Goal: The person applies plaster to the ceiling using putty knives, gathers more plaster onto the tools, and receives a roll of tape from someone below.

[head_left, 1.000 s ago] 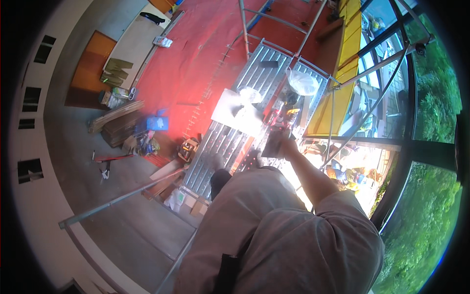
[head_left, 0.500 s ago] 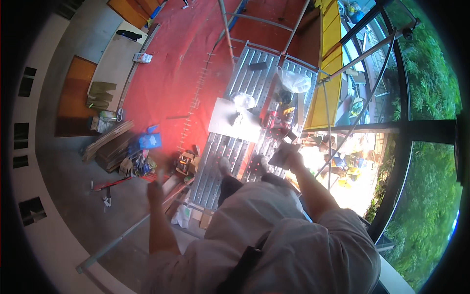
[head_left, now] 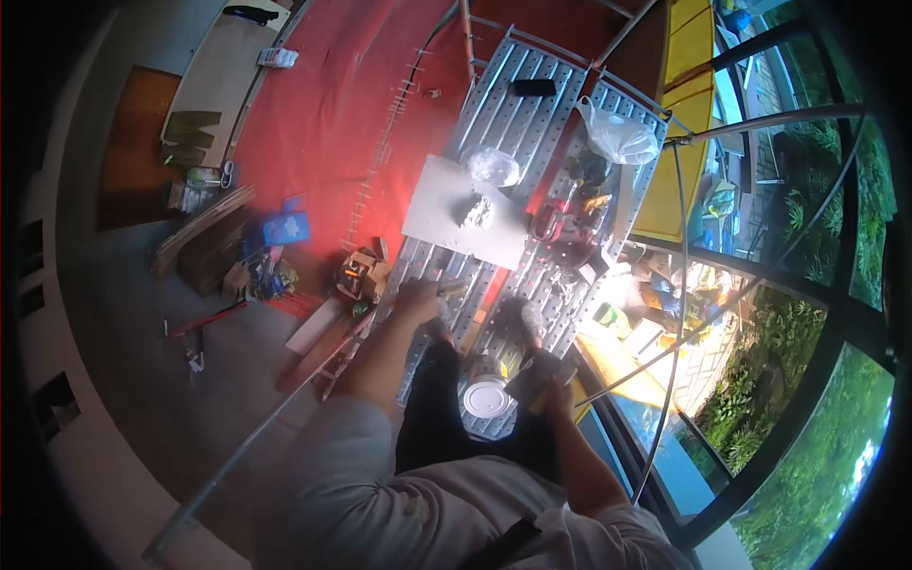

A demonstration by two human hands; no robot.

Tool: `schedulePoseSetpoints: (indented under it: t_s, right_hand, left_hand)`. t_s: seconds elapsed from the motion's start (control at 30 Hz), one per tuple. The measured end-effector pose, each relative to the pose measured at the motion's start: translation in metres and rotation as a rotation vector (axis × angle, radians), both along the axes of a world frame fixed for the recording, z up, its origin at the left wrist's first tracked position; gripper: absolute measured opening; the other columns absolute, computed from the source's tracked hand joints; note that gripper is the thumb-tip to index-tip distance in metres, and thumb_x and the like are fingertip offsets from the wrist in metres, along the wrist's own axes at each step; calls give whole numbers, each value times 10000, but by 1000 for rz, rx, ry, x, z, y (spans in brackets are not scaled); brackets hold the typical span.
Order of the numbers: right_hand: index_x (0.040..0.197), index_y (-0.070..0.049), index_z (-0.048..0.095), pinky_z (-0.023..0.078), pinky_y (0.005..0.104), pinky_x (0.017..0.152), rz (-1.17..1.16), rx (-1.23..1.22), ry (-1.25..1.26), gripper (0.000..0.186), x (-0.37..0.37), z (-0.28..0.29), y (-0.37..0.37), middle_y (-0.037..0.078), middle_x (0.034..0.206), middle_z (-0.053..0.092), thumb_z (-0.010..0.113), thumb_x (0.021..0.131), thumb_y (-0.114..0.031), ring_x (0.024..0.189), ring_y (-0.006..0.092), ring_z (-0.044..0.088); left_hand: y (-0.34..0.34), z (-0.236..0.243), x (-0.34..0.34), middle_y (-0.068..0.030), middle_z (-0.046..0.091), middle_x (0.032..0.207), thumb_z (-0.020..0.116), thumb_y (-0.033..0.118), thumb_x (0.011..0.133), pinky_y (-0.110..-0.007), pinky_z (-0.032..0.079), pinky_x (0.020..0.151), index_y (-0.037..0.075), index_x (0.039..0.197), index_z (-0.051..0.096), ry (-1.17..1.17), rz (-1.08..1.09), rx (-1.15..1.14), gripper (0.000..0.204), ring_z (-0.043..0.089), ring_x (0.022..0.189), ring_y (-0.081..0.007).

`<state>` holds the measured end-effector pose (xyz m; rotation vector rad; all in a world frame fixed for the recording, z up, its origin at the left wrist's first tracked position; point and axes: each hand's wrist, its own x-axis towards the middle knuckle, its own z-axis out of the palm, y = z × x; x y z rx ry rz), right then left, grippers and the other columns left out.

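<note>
My left hand is closed round a short, slim tool, perhaps a putty knife, and reaches out over the metal scaffold platform. My right hand grips a dark flat plate, held near my right leg. Below and between my feet stands a white tub with a pale round lid, close to the plate. Ahead on the platform lies a white board bearing a white lump and a crumpled clear plastic bag.
Red and dark tools sit right of the board, with a white plastic bag and a black item beyond. Scaffold tubes and window frames rise at right. Down left, a box of tools and boards lie on the floor.
My left hand has swung from the far left in over the platform. My right hand has drawn back with the plate toward my leg. The lidded tub has come into sight.
</note>
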<state>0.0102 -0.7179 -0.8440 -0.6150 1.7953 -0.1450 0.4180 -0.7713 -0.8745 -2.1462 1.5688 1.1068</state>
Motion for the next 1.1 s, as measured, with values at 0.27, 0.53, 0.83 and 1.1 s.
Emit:
schedulePoseSetpoints:
  t_s: [0.27,0.53,0.83,1.1]
  right_hand:
    - [1184,-9,540,474,263,712,-135,-173,-203,300,-16,-4,5,36,970,614,593,966,-208,819,105,568]
    - [1293,18,458,478,288,805,-154,-246,-145,351,-26,5,-8,92,1127,595,503,980,-135,960,153,578]
    - [1352,20,419,433,327,951,-117,-230,-130,425,-24,1,-24,113,1244,567,509,991,-185,1106,195,545]
    - [1351,7,426,433,324,958,-111,-230,-174,423,-13,0,-35,107,1251,566,532,984,-176,1110,188,548]
  left_hand:
    - [-41,-214,2,-126,674,1046,533,111,837,-504,479,847,91,1040,638,-52,-117,-265,230,636,1018,-336]
    - [-94,-339,-10,-96,650,1130,467,109,893,-498,454,895,120,1138,622,-118,-102,-392,290,607,1055,-319]
    - [-110,-386,-13,-83,598,1292,485,100,894,-508,448,952,152,1249,609,-100,-67,-295,380,562,1185,-302]
    - [-90,-379,-31,-112,596,1276,484,127,916,-519,481,932,137,1234,597,-74,31,-139,338,578,1165,-328]
